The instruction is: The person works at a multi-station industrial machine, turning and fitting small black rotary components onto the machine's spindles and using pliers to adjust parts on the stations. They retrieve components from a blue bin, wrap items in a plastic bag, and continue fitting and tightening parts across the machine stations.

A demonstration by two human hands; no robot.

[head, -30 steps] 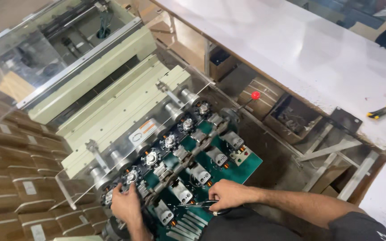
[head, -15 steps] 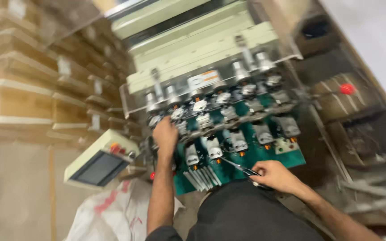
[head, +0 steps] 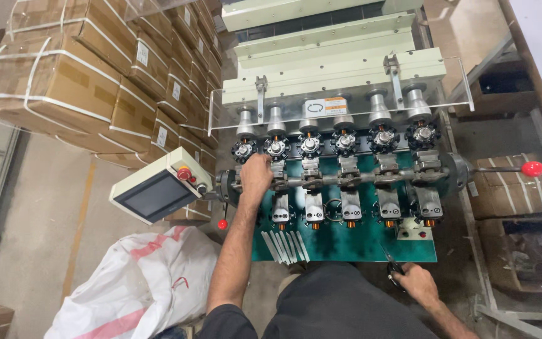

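Nearest the person, the right hand (head: 416,282) grips small dark-handled scissors (head: 393,265) at the edge of the green machine surface (head: 346,242). Farther off, the left hand (head: 256,176) closes around the leftmost station on the horizontal metal shaft (head: 346,181). Six black toothed winding heads (head: 345,142) sit beyond, apparently loaded; that leftmost station seems unfinished.

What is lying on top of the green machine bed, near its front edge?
On the green machine bed, a fan of thin white strips lies at front left. At front right, the right hand holds small scissors. The left hand covers the leftmost station, so what lies under it cannot be seen.
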